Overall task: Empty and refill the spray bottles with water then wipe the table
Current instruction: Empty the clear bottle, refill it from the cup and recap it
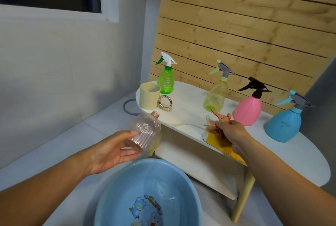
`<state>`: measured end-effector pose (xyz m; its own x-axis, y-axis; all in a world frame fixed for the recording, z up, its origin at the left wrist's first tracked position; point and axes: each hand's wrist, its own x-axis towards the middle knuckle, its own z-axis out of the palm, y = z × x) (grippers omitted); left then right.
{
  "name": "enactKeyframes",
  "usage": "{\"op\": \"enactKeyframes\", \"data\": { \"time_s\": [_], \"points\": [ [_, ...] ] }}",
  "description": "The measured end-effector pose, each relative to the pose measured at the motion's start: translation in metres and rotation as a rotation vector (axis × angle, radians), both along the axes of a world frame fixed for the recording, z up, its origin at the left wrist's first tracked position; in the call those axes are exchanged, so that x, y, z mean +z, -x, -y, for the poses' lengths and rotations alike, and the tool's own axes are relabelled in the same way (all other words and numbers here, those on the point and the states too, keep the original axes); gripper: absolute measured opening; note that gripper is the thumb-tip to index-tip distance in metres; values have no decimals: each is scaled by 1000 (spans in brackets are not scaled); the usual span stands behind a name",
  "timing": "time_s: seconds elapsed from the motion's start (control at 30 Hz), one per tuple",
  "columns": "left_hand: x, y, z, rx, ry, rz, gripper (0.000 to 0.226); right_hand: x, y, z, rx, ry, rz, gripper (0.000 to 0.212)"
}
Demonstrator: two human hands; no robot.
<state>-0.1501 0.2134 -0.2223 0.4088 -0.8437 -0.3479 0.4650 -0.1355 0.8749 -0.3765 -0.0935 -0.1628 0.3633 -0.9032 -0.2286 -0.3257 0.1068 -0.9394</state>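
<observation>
My left hand (111, 151) holds a clear pink ribbed bottle (145, 130) without its top, tilted, above the blue basin (116, 185), which has water in it. My right hand (231, 131) grips the rose-gold spray head (222, 116) over the white table (190, 104), just above a yellow cloth (218, 142). On the table stand a green spray bottle (165, 80), a pale yellow-green one (215, 96), a pink one with a black head (248, 109) and a blue one (283, 126).
A beige cup (149, 97) and a rose-gold ring (165, 103) sit at the table's left end. A wooden slat panel (236, 26) stands behind the table. A shelf (190, 162) lies under the tabletop. White wall and floor lie left.
</observation>
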Motion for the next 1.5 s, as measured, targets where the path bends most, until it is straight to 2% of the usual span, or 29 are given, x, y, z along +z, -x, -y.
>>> {"op": "enactKeyframes", "data": {
  "time_s": [0.17, 0.27, 0.37, 0.43, 0.53, 0.6, 0.67, 0.73, 0.87, 0.93, 1.07, 1.17, 1.3, 1.4, 1.5],
  "points": [
    [5, 8, 4, -193, 18, 83, 73, -10, -5, 7, -67, 108, -72, 26],
    [3, 11, 8, -123, -27, 123, 86, -13, -3, 11, -115, 113, -96, 27],
    [4, 13, 10, -132, -20, 180, 85, -12, -4, 17, -191, 105, -45, 20],
    [3, 13, 12, -126, -6, 204, 88, -11, -3, 19, -229, 108, -74, 27],
    [1, 12, 17, -87, -3, 259, 94, -15, -2, 24, -238, 151, -190, 55],
    [1, 10, 19, -72, -7, 314, 92, -16, -2, 24, -240, 149, -192, 64],
    [-1, 9, 21, -50, -22, 356, 96, -14, -4, 23, -271, 192, -258, 66],
    [-1, 8, 23, -44, -25, 380, 106, -11, -8, 23, -286, 329, -358, 59],
    [-2, 6, 25, -74, 5, 404, 105, 10, -42, 8, -120, 610, -132, 31],
    [-3, 5, 26, -80, 2, 414, 104, 28, -69, -2, 30, 678, -125, 21],
    [-5, 2, 28, -89, -17, 428, 101, 57, -130, -20, 352, 665, -346, 35],
    [-5, -1, 28, -92, -34, 444, 97, 60, -163, -28, 489, 655, -570, 45],
    [-6, -3, 29, -79, -1, 427, 99, 51, -184, -32, 588, 658, -725, 50],
    [-9, -4, 27, -101, -6, 433, 100, 46, -191, -31, 574, 639, -730, 39],
    [-14, -5, 23, -136, -32, 471, 103, 50, -191, -32, 563, 559, -558, 31]
  ]
}}
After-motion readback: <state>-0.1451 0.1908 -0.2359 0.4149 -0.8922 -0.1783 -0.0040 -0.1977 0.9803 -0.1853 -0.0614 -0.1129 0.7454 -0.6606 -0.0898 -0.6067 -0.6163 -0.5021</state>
